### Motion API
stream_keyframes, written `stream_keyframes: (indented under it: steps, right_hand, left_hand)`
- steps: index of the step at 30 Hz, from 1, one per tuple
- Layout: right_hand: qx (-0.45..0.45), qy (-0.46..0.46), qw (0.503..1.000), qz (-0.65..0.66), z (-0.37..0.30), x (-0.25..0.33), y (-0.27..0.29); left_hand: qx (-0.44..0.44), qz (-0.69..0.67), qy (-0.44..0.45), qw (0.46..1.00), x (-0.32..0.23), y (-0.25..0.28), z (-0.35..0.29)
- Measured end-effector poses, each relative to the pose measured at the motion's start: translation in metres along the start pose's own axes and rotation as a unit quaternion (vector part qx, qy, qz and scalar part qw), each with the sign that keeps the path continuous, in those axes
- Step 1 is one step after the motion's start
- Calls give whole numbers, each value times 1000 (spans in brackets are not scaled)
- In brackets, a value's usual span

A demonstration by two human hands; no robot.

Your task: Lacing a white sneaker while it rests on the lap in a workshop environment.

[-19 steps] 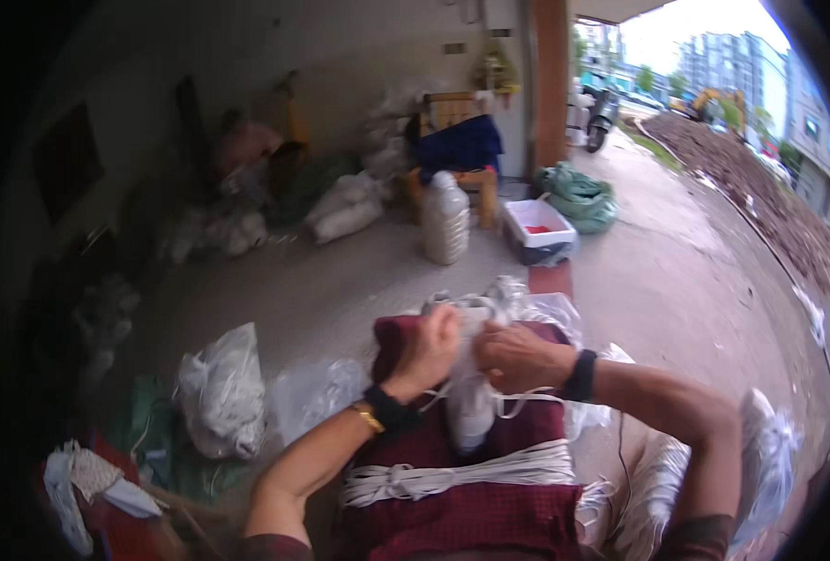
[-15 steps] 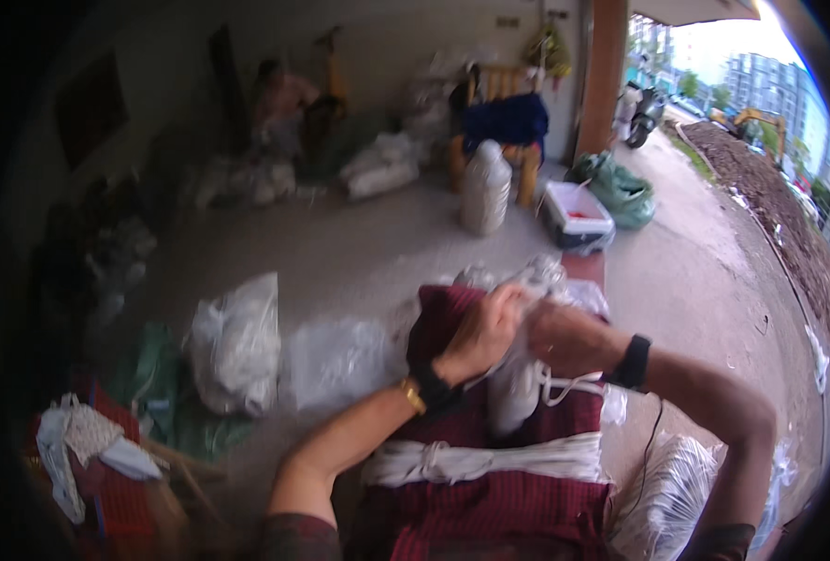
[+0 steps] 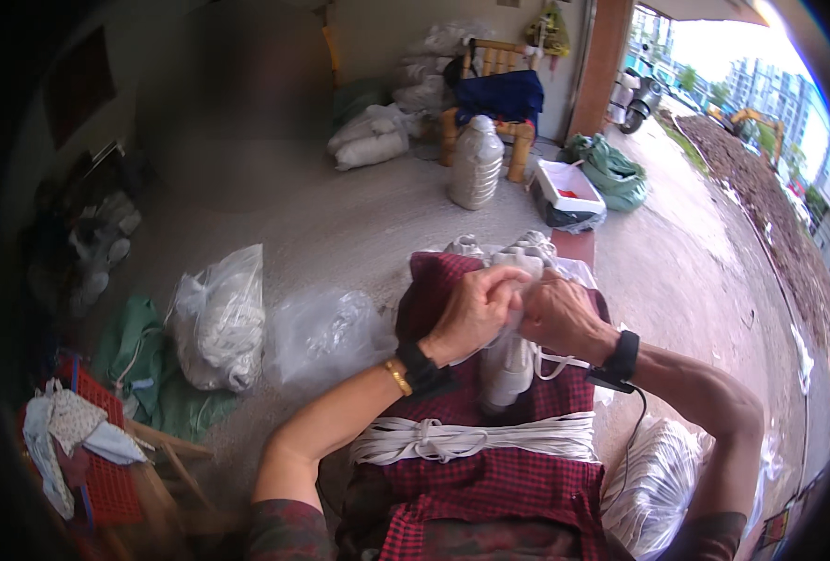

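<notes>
While the red plastic basket (image 3: 116,491) sits out at your far left, pale cloths (image 3: 76,425) draped over it, a green sack (image 3: 163,383) slumps on the floor just beyond, and next along stands a bulging clear plastic bag (image 3: 223,327), full of something white. Then a flatter clear bag (image 3: 326,327), and straight on to your left hand (image 3: 476,313): black band at the wrist, fingers curled in tight, thumb side turned to its partner.

Now the centre: the pale shoe (image 3: 507,374) lies on the checked red cloth (image 3: 518,505) over your lap, between your forearms, rounded toe facing you, long axis running away from your body. It's below both hands and on your side of them, its far part hidden beneath; your right hand (image 3: 560,313) looks a shade nearer, its knuckles over the shoe's right edge. That hand is balled up too, but I can't tell what either one pinches. A white lace (image 3: 563,363) loops out just right of the shoe, under that right hand. Nearer you, a tied bundle of white cords (image 3: 476,441) spans your lap, and lower right, a wrapped white bundle (image 3: 663,477) closes the line.
</notes>
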State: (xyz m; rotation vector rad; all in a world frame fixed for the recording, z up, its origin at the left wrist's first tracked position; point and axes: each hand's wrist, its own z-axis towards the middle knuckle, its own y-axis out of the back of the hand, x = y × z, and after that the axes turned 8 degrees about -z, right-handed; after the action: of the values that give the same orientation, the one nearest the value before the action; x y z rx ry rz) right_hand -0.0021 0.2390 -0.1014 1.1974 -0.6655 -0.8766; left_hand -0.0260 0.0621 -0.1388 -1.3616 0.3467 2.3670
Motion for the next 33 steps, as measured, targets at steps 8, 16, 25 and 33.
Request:
stream_keyframes:
  steps: [8,16,25,33]
  right_hand:
    - [-95,-163,910,369,-4,-24,14]
    - [-100,-68,836,535,-11,-27,4]
    - [-160,-49,832,529,-9,-33,-4]
    - [-141,-76,801,578,-12,-34,-21]
  left_hand:
    - [-30,6,80,996,-7,-12,-1]
    - [-18,50,87,995,-9,-7,-4]
    - [-40,52,-53,996,-74,-40,-12]
    - [-93,18,163,982,-30,-17,-2]
